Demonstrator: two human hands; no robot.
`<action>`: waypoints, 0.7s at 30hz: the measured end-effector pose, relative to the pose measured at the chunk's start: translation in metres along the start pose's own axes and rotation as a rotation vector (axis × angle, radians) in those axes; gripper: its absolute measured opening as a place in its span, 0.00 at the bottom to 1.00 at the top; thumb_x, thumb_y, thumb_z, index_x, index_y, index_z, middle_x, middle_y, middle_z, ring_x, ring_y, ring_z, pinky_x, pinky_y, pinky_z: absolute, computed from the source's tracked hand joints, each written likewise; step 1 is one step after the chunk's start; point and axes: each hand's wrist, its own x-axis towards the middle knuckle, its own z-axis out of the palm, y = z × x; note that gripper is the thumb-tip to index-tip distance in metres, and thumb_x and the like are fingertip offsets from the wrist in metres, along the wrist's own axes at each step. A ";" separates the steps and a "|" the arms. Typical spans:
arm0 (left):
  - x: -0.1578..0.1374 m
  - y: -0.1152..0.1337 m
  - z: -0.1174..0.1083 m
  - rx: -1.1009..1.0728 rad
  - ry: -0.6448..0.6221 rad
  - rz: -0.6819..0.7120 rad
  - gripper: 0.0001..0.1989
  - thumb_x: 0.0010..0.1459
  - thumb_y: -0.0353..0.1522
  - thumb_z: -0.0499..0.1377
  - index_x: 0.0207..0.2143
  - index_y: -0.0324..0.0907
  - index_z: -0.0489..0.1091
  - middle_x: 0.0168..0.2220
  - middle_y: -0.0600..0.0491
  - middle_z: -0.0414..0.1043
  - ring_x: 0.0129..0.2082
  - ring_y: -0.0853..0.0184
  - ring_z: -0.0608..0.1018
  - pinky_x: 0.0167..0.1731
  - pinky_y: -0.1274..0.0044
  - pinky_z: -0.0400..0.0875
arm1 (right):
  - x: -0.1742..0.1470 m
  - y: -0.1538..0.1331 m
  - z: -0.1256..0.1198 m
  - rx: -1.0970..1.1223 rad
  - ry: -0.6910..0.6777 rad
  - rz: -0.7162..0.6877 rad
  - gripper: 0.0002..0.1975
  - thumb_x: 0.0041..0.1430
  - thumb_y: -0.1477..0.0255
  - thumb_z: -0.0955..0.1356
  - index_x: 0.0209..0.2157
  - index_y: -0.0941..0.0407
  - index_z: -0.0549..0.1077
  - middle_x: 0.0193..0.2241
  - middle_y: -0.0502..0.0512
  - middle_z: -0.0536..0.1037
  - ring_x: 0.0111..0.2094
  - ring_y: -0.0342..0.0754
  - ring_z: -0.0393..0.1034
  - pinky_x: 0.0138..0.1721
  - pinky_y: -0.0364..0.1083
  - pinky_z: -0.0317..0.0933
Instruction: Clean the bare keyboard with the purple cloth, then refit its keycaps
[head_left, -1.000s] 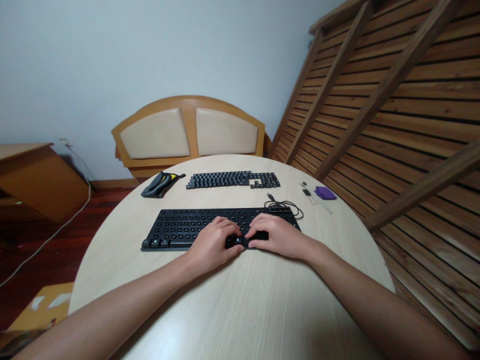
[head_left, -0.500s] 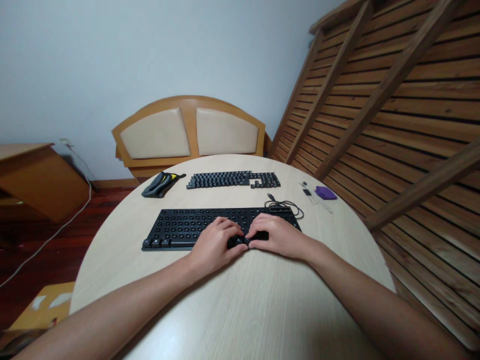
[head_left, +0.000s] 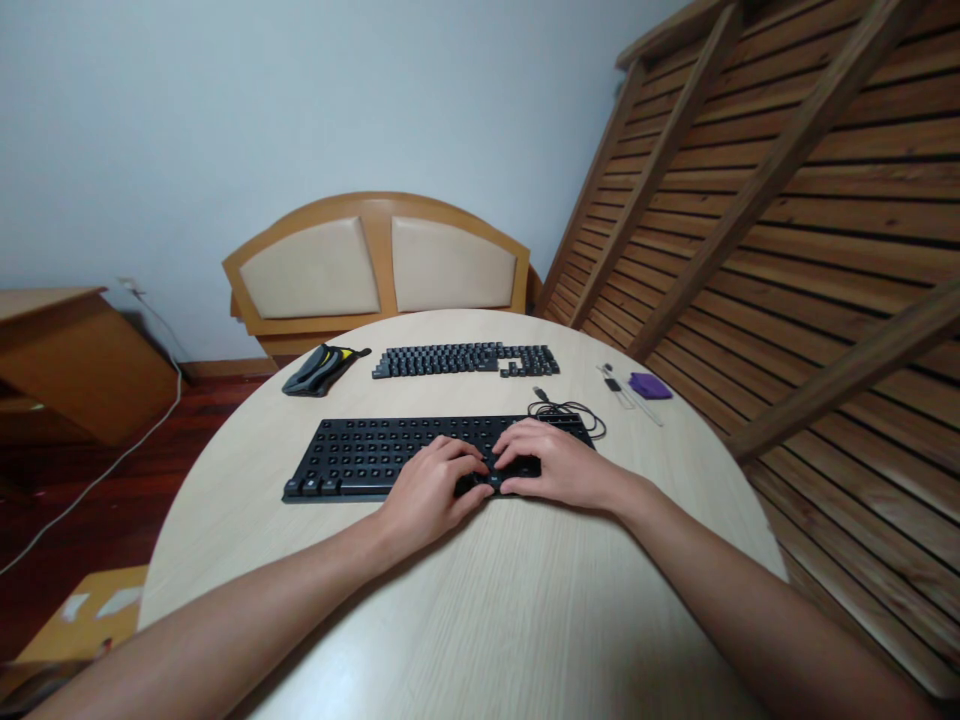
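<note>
A black keyboard (head_left: 360, 452) lies in front of me, most of its switches bare. Keycaps and a long space bar sit along its front row. My left hand (head_left: 431, 480) rests over the front row right of centre, fingers curled on top and thumb at the front edge. Close beside it, my right hand (head_left: 559, 468) is bent over the keyboard's right part. Its thumb and index fingertip are around a small dark keycap (head_left: 495, 481) in the front row. The fingers partly hide what they touch. Loose black keycaps (head_left: 442, 359) lie in keyboard layout farther back.
A coiled USB cable (head_left: 592, 421) lies behind the keyboard's right end. Dark gloves (head_left: 319, 372) with yellow are at the table's back left. Thin wire tools (head_left: 616, 385) and a purple cloth (head_left: 650, 386) lie at right. The round table (head_left: 450, 620) stands by a slatted wooden frame (head_left: 750, 250).
My right hand has shifted slightly, its fingertips now a little apart from my left thumb. My left hand stays almost in place.
</note>
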 end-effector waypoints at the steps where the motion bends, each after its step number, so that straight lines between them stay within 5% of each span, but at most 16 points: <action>1: 0.000 0.000 0.000 0.002 -0.001 0.002 0.08 0.63 0.37 0.61 0.41 0.45 0.75 0.46 0.51 0.75 0.47 0.59 0.73 0.47 0.66 0.70 | 0.000 0.001 0.000 -0.009 0.004 0.000 0.11 0.56 0.63 0.74 0.39 0.53 0.78 0.46 0.55 0.78 0.51 0.52 0.68 0.54 0.53 0.60; 16: 0.000 -0.002 0.000 0.015 -0.001 0.002 0.08 0.62 0.36 0.62 0.41 0.44 0.75 0.45 0.52 0.75 0.45 0.60 0.73 0.47 0.68 0.70 | -0.007 0.013 -0.002 -0.117 0.015 0.128 0.35 0.51 0.54 0.74 0.57 0.54 0.67 0.59 0.62 0.68 0.61 0.59 0.60 0.61 0.60 0.55; 21: 0.000 -0.002 0.001 0.014 -0.005 0.000 0.08 0.62 0.37 0.62 0.41 0.44 0.75 0.44 0.52 0.75 0.45 0.60 0.73 0.47 0.68 0.70 | -0.009 0.018 0.001 -0.153 0.015 0.175 0.43 0.47 0.49 0.74 0.61 0.54 0.64 0.63 0.64 0.64 0.65 0.63 0.54 0.65 0.65 0.45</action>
